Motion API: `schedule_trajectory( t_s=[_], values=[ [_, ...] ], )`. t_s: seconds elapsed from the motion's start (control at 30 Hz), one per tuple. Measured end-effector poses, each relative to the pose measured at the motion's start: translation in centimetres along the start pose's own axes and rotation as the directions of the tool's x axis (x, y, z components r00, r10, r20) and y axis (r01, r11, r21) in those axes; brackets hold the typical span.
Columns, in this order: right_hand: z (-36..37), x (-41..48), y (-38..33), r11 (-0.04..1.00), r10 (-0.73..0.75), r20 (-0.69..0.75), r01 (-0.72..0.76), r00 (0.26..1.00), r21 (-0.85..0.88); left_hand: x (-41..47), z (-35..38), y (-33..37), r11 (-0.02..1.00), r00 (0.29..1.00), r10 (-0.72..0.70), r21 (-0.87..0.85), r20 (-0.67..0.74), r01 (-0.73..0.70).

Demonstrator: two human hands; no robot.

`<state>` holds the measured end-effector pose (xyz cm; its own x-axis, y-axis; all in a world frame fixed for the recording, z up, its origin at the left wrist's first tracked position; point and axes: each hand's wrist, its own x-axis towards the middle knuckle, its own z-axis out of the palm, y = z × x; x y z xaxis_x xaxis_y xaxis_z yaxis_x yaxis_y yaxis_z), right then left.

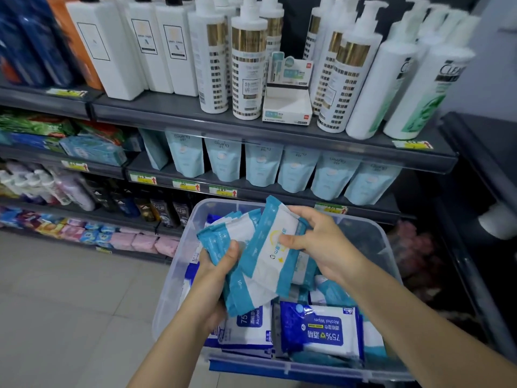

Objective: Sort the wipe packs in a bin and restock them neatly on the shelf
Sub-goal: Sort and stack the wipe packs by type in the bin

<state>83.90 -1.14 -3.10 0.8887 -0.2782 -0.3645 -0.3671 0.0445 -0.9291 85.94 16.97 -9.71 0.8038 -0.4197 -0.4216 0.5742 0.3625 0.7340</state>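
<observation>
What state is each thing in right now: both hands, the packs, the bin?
left hand: grips a fanned stack of teal packs.
right hand: grips the front teal pack.
bin: open, no lid on, part full.
blue alcohol wipe packs: lying flat in the bin.

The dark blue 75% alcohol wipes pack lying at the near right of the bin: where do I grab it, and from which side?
Come from straight above: the alcohol wipes pack lies flat, label up, in the bin. Pinch across its short width, far edge to near edge; a neighbouring pack crowds its left end, so that end probably gives little finger room.
</observation>
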Motion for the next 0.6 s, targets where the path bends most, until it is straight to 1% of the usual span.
schedule_trajectory(
  t_s=[0.13, 0.3, 0.47, 0.6],
  values=[
    [-0.7, -0.4, -0.9, 0.994, -0.057, 0.09, 0.065, 0.994, -0.087, 0.2, 0.3, 0.1, 0.999, 1.0, 0.011, 0.05, 0.0, -0.011],
    [-0.2, -0.7, -1.0, 0.973, -0.161, 0.17, 0.185, 0.972, -0.139, 0.3, 1.1, -0.4, 0.996, 1.0, 0.009, 0.094, -0.025, -0.006],
    [1.1, -0.8, 0.0, 0.954, -0.231, 0.125, 0.25, 0.965, -0.164, 0.4, 2.1, -1.0, 0.992, 0.996, 0.069, 0.112, -0.057, -0.062],
    [1.1, -0.8, 0.5, 0.966, -0.237, 0.032, 0.239, 0.971, -0.098, 0.6, 2.5, -1.1, 0.994, 0.994, 0.068, 0.093, -0.088, -0.06]
  ],
)
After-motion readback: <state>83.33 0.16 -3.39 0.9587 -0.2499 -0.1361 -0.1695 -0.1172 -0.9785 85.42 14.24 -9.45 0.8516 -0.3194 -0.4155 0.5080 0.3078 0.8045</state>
